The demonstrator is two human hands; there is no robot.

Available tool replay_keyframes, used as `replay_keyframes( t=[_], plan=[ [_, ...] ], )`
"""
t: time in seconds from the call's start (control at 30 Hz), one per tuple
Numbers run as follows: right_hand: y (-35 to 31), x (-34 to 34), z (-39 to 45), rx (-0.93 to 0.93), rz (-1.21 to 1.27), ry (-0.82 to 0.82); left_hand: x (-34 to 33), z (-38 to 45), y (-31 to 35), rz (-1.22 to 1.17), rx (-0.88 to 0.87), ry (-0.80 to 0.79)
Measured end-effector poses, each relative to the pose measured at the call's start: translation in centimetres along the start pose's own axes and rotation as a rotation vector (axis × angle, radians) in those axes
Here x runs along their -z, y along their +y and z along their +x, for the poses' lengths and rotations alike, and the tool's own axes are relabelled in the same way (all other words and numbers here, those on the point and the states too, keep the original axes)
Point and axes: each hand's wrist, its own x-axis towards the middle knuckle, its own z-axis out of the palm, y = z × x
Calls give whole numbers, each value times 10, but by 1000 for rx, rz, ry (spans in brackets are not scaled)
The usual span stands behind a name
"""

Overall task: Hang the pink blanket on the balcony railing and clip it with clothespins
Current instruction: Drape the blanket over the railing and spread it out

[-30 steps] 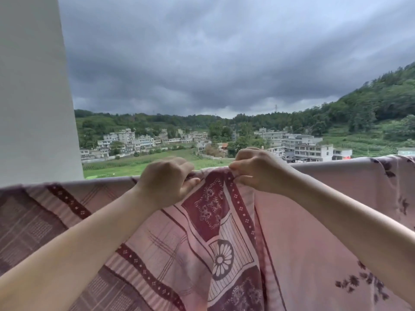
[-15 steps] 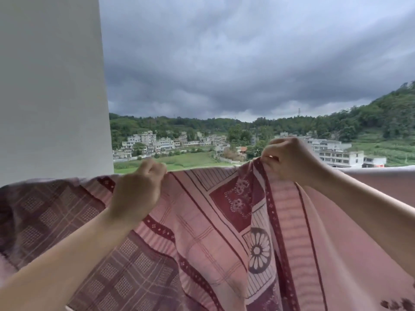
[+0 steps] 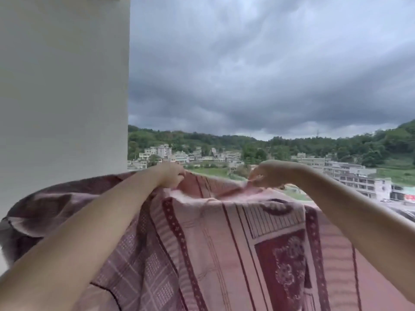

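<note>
The left hand (image 3: pixel 171 177) is gripping the top edge of the pink blanket (image 3: pixel 224 248), its fingers curled over the cloth. To its right, well apart from it, the right hand (image 3: pixel 268 173) is pinching the same edge, fingers bunched around a small fold. Between the two hands the edge is sagging a little and lying rumpled. Below them the blanket is hanging down toward the near side, showing dark red borders, stripes and a flowered square at the lower right. Its left part is bulging out in a darker, checked fold against the white pillar (image 3: pixel 62 90) on the left. Whatever is bearing the blanket is hidden under it. Far beyond are lying pale buildings (image 3: pixel 357 182), green hills (image 3: pixel 292 145) and a heavy grey sky (image 3: pixel 269 63).
</note>
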Motion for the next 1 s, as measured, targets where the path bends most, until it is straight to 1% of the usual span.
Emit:
replay_keyframes(
  t=[0.03,0.1,0.2,0.27,0.33,0.37,0.43,0.5,0.57,0.63,0.67,0.7,0.73,0.8,0.83,0.87,0.9,0.97,1.0],
  plan=[
    [-12,-6,-8,42,15,27,-4,-12,-4,-13,-22,-13],
    [-38,-16,-23,108,68,108,-8,-40,-15,-61,-59,47],
    [-84,-24,-43,195,124,177,-13,-89,-33,-94,-97,249],
    [-119,-27,-49,244,67,272,-19,-126,-52,-89,-140,358],
    [-158,-31,-44,294,11,375,-29,-160,-79,-44,-138,394],
    [-177,-34,-38,305,8,411,-37,-174,-95,9,-108,413],
    [-212,-41,-22,280,8,437,-48,-196,-128,121,1,464],
    [-233,-45,-4,207,14,431,-54,-207,-154,169,66,528],
    [-239,-43,6,136,5,407,-56,-210,-173,168,28,594],
    [-240,-37,10,111,-45,375,-53,-209,-182,159,-74,626],
    [-238,-34,9,98,-53,361,-50,-206,-181,107,-82,642],
    [-240,-31,9,85,-46,360,-44,-203,-183,-16,-50,667],
    [-242,-28,10,70,-22,376,-35,-197,-185,-172,19,690],
    [-248,-19,19,16,112,476,-16,-171,-192,-453,200,735],
    [-250,-12,26,-28,206,556,-7,-153,-198,-557,263,714],
    [-252,-4,37,-73,275,648,0,-135,-203,-604,298,673],
    [-253,4,51,-104,323,738,6,-118,-206,-598,308,613],
    [-255,22,81,-109,359,854,11,-86,-213,-589,251,454],
    [-254,29,95,-104,357,844,10,-72,-216,-625,208,356]
  ],
)
